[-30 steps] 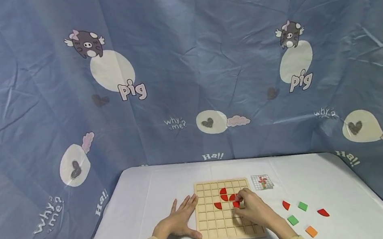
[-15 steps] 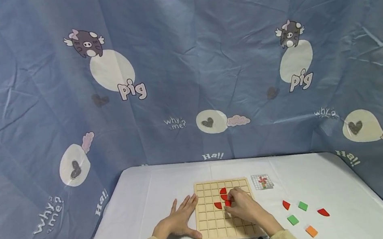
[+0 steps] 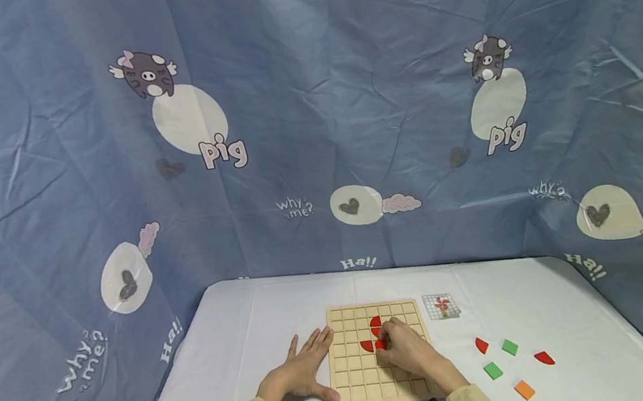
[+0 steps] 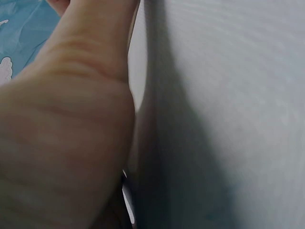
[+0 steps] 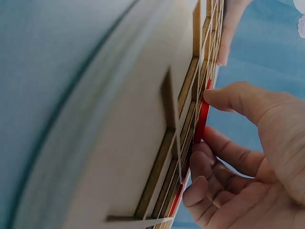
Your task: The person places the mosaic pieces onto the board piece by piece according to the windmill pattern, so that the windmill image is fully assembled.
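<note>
A square wooden grid board [image 3: 357,391] lies on the table. My left hand [image 3: 304,371] is spread flat at its left edge, fingertips and thumb on the rim; the left wrist view shows mainly the wrist [image 4: 71,119]. Over the middle of the board, my right hand [image 3: 410,351] pinches a red quarter-circle piece [image 5: 203,117] between thumb and fingers, close at a grid square. Beside it on the board are a red piece [image 3: 367,346] to the left and another red piece [image 3: 375,322] just above. My right fingers partly cover the red pieces around them.
A small pattern card [image 3: 442,307] lies beyond the board's right corner. Loose on the table at the right are a red piece [image 3: 482,345], another red piece [image 3: 544,358], a green square [image 3: 509,347], a second green square [image 3: 493,370] and an orange square [image 3: 524,390].
My right hand has moved left across the board by about one grid square, carrying the pinched red piece with it. The left hand stays where it was.
</note>
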